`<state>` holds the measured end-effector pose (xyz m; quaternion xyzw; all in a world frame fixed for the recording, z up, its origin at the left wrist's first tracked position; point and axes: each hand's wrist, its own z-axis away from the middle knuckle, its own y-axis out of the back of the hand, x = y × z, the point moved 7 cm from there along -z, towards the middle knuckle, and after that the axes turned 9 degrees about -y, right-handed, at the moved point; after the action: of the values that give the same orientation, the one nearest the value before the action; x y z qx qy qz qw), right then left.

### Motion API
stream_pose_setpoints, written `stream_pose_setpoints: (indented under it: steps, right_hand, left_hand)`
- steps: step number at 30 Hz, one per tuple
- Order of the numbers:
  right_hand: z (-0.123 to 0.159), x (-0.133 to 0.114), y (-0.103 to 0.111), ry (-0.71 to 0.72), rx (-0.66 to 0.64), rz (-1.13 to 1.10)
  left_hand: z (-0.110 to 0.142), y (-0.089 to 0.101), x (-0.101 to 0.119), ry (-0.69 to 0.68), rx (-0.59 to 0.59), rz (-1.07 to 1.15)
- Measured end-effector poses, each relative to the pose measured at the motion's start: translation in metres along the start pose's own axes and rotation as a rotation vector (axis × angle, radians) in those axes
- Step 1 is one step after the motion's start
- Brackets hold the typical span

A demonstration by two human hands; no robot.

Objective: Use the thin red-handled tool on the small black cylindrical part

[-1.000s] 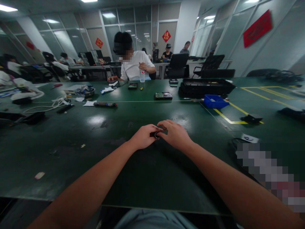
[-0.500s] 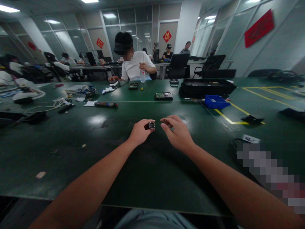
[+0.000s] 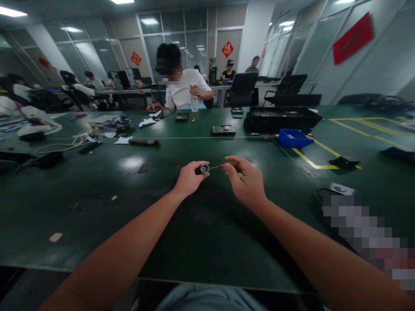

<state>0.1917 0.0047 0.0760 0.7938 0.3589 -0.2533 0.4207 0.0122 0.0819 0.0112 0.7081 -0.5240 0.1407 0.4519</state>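
Observation:
My left hand [image 3: 188, 180] is closed around a dark cylinder [image 3: 204, 169] with a silver-rimmed round end turned toward me. Parts inside that end are too small to make out. In my right hand [image 3: 248, 181] is a screwdriver [image 3: 221, 166], pinched between thumb and fingers, with a red collar and a partly hidden amber-looking handle. Its thin shaft points left, and the tip meets or nearly meets the right side of the cylinder's rim; whether it touches I cannot tell. Both hands are above the green table [image 3: 181, 242].
Beyond my hands lie a circuit board [image 3: 223, 130], a long black case [image 3: 282, 119], a blue bin [image 3: 295, 138] and a dark rod-like device [image 3: 144, 141]. Cables [image 3: 61, 144] are at left. Across the table a person [image 3: 186, 88] holds a bottle [image 3: 194, 103].
The screwdriver's shaft and red collar have come into sight between my hands. My right hand has shifted slightly right and turned. The cylinder has moved a little left and up.

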Motion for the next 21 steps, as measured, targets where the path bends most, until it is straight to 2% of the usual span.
stream_pose_setpoints:
  steps: [9,18,21]
  right_hand:
    - [-0.0006,0.0011,-0.0036,0.013,-0.008,0.024]
    - [-0.0044,0.0101,-0.0014,-0.069,0.026,-0.043]
    - [-0.0039,0.0057,-0.0002,-0.048,0.021,0.012]
  left_hand:
    - [0.0002,-0.0034,-0.0019,-0.005,-0.019,0.011]
    - [0.001,-0.0027,0.0059,-0.039,-0.037,-0.011]
    - [0.0011,-0.0026,0.0057,-0.04,-0.041,-0.02]
